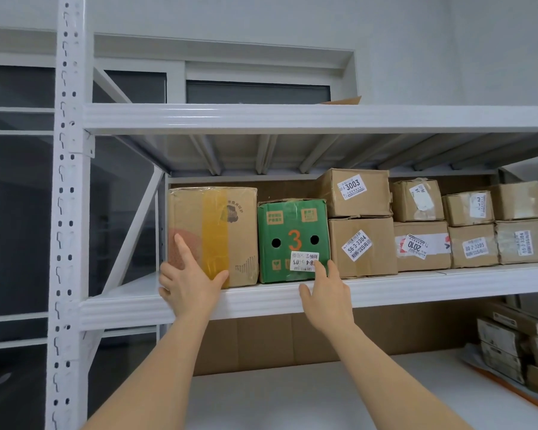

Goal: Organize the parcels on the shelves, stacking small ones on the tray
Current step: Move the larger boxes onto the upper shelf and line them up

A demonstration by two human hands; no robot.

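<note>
A large brown box (230, 231) with yellow tape stands at the left end of the middle shelf (416, 287). My left hand (190, 280) lies flat against its front, fingers straight. Next to it stands a green box (292, 231) marked with an orange 3. My right hand (325, 293) reaches up to its lower right corner, fingertips touching near the white label. Right of the green box, brown labelled parcels (362, 243) are stacked in two layers along the shelf. Small parcels (503, 349) lie piled at the lower right on a tray with an orange edge (510, 389).
A white perforated upright (66, 212) frames the rack on the left, with a diagonal brace (131, 237) behind it. The top shelf (292, 117) holds a cardboard flap (345, 100). Cardboard sheets (292, 336) line the back of the lower shelf. Dark windows lie behind.
</note>
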